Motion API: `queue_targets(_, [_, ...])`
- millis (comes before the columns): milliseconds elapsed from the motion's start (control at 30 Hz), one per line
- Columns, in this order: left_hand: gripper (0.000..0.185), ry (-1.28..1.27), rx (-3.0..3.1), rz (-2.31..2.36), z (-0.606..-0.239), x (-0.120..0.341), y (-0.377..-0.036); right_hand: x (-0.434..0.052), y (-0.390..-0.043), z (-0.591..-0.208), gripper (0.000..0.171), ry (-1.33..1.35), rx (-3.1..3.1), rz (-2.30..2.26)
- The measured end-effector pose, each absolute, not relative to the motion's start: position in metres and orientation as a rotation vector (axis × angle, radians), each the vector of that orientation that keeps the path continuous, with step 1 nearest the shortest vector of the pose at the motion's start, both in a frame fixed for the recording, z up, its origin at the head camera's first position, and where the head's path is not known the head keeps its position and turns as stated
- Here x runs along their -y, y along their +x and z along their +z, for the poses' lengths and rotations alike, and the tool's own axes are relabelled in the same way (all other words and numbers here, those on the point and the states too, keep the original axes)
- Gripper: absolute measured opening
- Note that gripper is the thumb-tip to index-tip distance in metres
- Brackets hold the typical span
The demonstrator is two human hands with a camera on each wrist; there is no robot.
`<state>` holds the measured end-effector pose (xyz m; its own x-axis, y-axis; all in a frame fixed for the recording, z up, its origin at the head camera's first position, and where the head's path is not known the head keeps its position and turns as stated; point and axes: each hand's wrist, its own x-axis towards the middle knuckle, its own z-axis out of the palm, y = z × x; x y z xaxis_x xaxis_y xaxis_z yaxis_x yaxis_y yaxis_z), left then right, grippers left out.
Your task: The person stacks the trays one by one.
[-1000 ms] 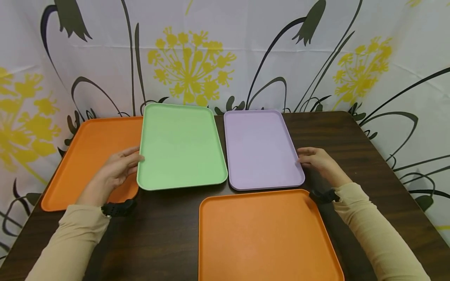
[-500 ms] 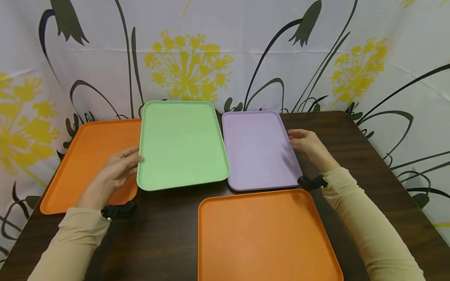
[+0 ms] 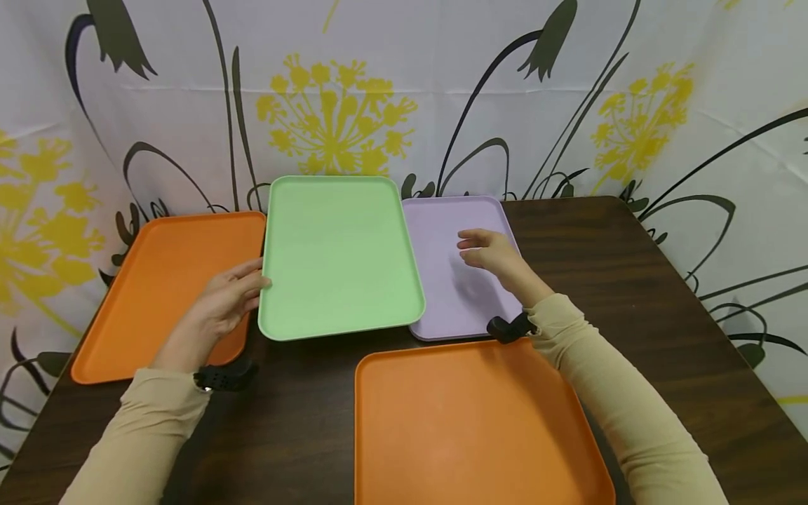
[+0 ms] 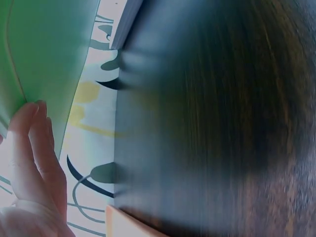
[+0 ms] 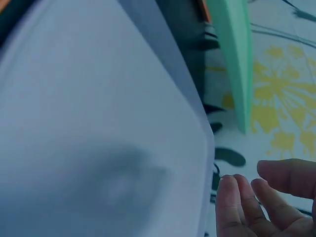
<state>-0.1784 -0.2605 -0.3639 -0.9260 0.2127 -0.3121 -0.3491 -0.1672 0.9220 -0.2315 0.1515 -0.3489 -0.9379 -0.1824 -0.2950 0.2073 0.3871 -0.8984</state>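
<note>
My left hand (image 3: 227, 298) pinches the left edge of a light green tray (image 3: 341, 252), thumb on top and fingers underneath. In the left wrist view the tray's underside (image 4: 49, 54) shows above the dark tabletop, with the fingertips pressed against it. The tray's right edge overlaps a lilac tray (image 3: 442, 231) in the head view. Over that lilac tray hovers my right hand (image 3: 499, 259), fingers relaxed and holding nothing, its shadow falling on the tray. The right wrist view shows the thumb and fingers apart, with the green tray's edge (image 5: 234, 64) beyond them.
One orange tray (image 3: 183, 273) lies at the back left, partly behind the left hand. Another orange tray (image 3: 467, 428) lies at the front, beneath the right forearm. Dark wood table (image 3: 631, 280) extends right, and a flowered cloth (image 3: 473, 42) hangs behind it.
My right hand has left the lilac tray's right edge and moved left over it. The left hand has shifted the green tray to the right, further over the lilac one.
</note>
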Motion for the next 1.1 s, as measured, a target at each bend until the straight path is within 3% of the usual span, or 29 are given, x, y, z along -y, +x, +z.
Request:
queue_targets(500, [0.073,-0.109,-1.721,2.162,-0.365,0.245,-0.180,-0.105,-0.220,-0.365,0.047,0.078,-2.075,-1.722])
queue_targets(1100, [0.070,0.004,-1.802,2.121,-0.368,0.220,-0.175,-0.125,-0.208,-0.363,0.056,0.139,-2.123,-1.708])
